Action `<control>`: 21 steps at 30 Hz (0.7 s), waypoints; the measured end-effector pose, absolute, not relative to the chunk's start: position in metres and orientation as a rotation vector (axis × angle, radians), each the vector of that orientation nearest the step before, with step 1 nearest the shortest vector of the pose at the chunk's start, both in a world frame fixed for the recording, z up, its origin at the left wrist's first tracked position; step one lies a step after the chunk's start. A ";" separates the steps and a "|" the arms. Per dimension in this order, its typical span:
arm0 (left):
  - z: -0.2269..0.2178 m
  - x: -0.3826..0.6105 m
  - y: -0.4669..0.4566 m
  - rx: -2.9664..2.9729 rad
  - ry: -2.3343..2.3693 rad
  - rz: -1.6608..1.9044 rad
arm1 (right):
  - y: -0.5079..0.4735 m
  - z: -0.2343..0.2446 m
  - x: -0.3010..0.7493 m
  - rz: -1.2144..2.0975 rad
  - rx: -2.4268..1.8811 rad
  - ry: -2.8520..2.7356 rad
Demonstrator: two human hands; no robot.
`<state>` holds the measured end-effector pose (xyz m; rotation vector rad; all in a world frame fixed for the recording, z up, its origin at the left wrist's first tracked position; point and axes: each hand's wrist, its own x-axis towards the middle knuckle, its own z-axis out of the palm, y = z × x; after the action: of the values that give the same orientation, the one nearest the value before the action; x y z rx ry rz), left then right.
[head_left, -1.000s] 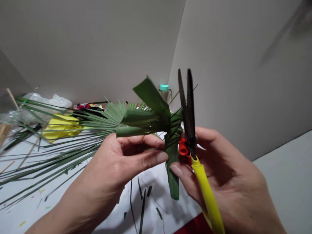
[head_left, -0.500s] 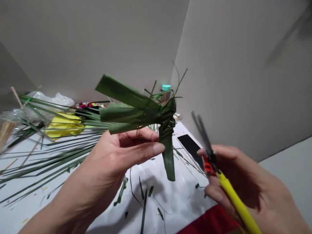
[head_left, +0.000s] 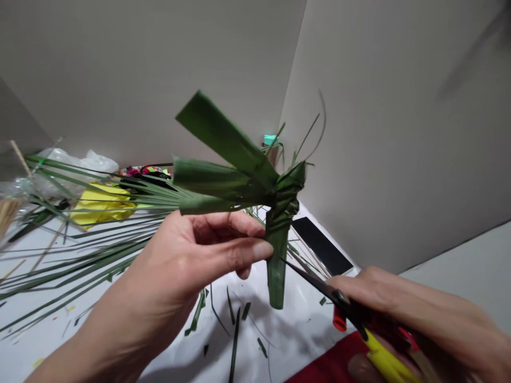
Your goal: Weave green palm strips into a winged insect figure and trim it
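Observation:
Between its thumb and fingers, my left hand (head_left: 191,266) pinches a folded green palm-leaf figure (head_left: 279,213) in mid-air. Three broad flat strips stick out to the left of its wrapped knot, one strip hangs down, and thin stalks curl up at the top right. My right hand (head_left: 403,314) grips a pair of scissors (head_left: 335,292) with yellow handle parts and a red piece near the pivot. The dark blades point up and left, their tip at the right edge of the hanging strip. Whether the tip touches the leaf I cannot tell.
Long palm fronds (head_left: 120,250) spread across the left of the white table (head_left: 191,356), with leaf scraps in front. Behind are yellow crumpled material (head_left: 101,205), clear plastic bags (head_left: 75,170) and a teal-capped container (head_left: 270,140). A phone (head_left: 322,244) lies right; red cloth (head_left: 327,361) is at the front.
The scissors have swung down and left, bringing the blade tip to the hanging strip. The palm-leaf figure has shifted slightly right, and its left strips have tilted up.

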<state>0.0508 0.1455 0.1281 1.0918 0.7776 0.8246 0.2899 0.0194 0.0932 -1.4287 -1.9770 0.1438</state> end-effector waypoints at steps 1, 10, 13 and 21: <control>0.128 0.050 0.146 1.105 0.793 0.825 | 0.020 0.092 0.290 0.119 -1.416 -1.988; 0.127 0.049 0.148 1.064 0.679 0.784 | 0.022 0.086 0.291 -0.080 -1.329 -2.051; 0.130 0.051 0.148 1.077 0.716 0.781 | 0.026 0.091 0.282 -0.102 -1.364 -2.009; 0.133 0.050 0.145 1.046 0.750 0.796 | 0.042 0.105 0.252 -0.040 -1.554 -1.862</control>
<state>0.0504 0.1453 0.1329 1.0461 0.7501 0.7956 0.2517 0.0418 0.1046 -1.5536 -1.8617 -0.0400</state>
